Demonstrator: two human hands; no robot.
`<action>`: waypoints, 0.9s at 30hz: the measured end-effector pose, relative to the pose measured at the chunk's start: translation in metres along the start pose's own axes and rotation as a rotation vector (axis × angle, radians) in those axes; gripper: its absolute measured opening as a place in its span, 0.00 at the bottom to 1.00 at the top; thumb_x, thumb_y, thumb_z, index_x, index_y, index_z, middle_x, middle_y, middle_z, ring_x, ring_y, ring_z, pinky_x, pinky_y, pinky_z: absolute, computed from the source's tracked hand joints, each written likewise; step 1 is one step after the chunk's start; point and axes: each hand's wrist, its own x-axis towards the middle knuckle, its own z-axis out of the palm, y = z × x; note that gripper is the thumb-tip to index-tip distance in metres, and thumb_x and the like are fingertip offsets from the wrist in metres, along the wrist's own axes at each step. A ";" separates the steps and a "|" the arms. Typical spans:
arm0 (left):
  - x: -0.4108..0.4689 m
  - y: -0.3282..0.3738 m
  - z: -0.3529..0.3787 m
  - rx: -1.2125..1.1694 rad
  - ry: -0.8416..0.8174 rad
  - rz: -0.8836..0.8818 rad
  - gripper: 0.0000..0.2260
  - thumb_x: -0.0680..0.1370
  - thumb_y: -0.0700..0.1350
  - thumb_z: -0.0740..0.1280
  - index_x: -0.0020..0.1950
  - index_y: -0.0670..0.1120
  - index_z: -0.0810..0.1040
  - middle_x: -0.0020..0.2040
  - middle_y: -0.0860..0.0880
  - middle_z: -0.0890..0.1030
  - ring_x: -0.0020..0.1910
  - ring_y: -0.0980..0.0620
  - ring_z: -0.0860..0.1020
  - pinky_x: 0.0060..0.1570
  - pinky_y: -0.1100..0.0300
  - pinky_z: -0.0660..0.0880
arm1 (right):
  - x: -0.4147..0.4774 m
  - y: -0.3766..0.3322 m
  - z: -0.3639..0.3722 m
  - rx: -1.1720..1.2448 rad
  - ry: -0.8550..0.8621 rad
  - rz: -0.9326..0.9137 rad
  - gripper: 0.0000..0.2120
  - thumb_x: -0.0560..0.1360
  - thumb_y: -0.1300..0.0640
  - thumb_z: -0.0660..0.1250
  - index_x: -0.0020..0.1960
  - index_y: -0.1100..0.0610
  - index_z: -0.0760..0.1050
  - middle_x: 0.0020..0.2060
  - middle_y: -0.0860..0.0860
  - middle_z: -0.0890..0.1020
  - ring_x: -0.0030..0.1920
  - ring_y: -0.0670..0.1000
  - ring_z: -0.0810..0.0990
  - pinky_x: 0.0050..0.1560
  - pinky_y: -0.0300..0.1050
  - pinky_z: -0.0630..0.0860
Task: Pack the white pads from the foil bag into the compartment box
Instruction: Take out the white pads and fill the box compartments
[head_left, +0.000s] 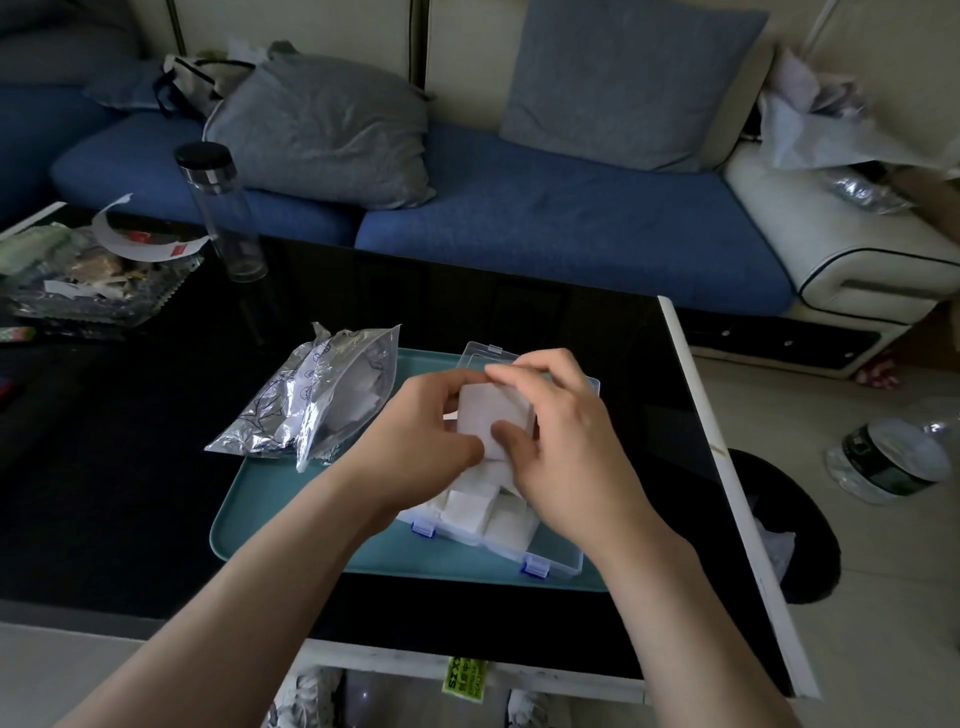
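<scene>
Fingers (506, 434) of left hand (426, 421) and right hand (566, 447) curl round a small stack of white pads (488, 408), held above the compartment box (553, 564), probably squaring it to fit a compartment; near compartments already hold pads. Foil bag (317, 395) lies just left on the teal tray (249, 525).

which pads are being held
The stack gripped between left hand and right hand above the box; other pads lie in the box or foil bag.
</scene>
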 end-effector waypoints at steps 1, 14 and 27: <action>0.000 -0.001 0.000 0.028 0.014 0.008 0.25 0.74 0.25 0.65 0.60 0.52 0.83 0.51 0.50 0.87 0.48 0.53 0.87 0.43 0.54 0.85 | 0.000 0.000 0.000 -0.005 0.005 0.000 0.23 0.78 0.63 0.74 0.72 0.54 0.78 0.65 0.47 0.73 0.58 0.43 0.75 0.54 0.22 0.68; 0.001 -0.002 -0.002 0.038 -0.007 0.007 0.22 0.74 0.28 0.69 0.59 0.52 0.84 0.49 0.51 0.88 0.49 0.53 0.86 0.51 0.50 0.86 | 0.003 -0.001 0.004 0.197 0.167 0.022 0.19 0.75 0.68 0.76 0.63 0.52 0.84 0.55 0.43 0.83 0.55 0.42 0.81 0.55 0.35 0.78; 0.001 -0.003 0.004 -0.194 0.109 -0.052 0.15 0.76 0.33 0.77 0.59 0.48 0.84 0.45 0.46 0.88 0.43 0.45 0.88 0.44 0.52 0.86 | 0.012 0.003 -0.006 1.192 0.307 0.627 0.12 0.81 0.63 0.71 0.62 0.53 0.84 0.52 0.53 0.89 0.53 0.52 0.89 0.48 0.45 0.83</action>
